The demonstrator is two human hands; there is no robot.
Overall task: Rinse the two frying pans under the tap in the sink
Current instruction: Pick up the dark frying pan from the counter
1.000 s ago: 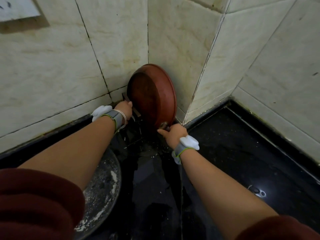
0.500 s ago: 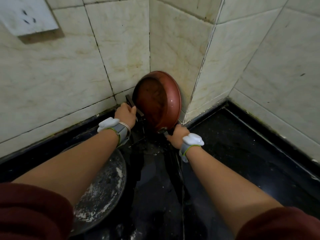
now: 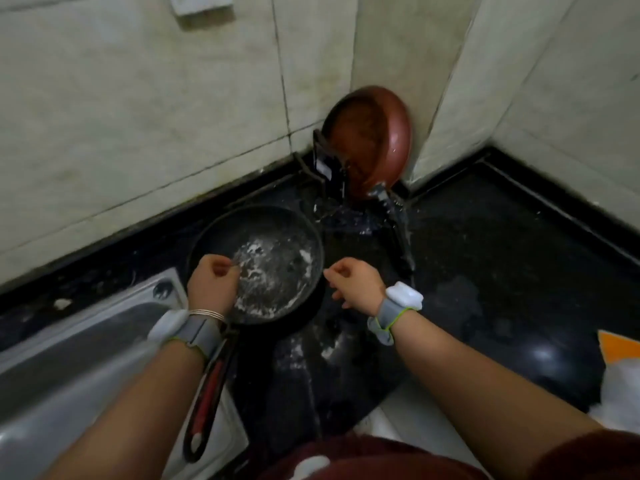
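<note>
A black frying pan (image 3: pixel 256 258) lies flat on the dark stone table (image 3: pixel 502 258), its inside streaked with white residue and its black-and-red handle (image 3: pixel 207 393) reaching back toward the person over the corner of the steel sink (image 3: pixel 79 344). Taking this pan as the landmark: the sink sits to its left and nearer the person, with only its rim and part of the basin in view.

Beyond the pan and to its right, in the corner of the tiled wall (image 3: pixel 138 109), a red frying pan (image 3: pixel 372 140) stands on edge, leaning against the tiles with its inside facing left. Its dark handle (image 3: pixel 394 223) runs down along the wet table toward the person, and a small dark rack (image 3: pixel 327 164) stands just beside it on the left.

The left hand (image 3: pixel 213 284) hovers over the near left part of the black pan with fingers curled loosely inward; whether a fingertip touches the pan's inside cannot be told, and it holds nothing visible. The right hand (image 3: pixel 356 284) is just to the right of the pan's rim, also loosely curled with thumb and forefinger near each other, grasping nothing that can be seen. Both wrists carry grey straps with white units.

Far right of the pan, at the picture's edge, lie an orange item (image 3: pixel 620 348) and something white (image 3: pixel 620 393).
</note>
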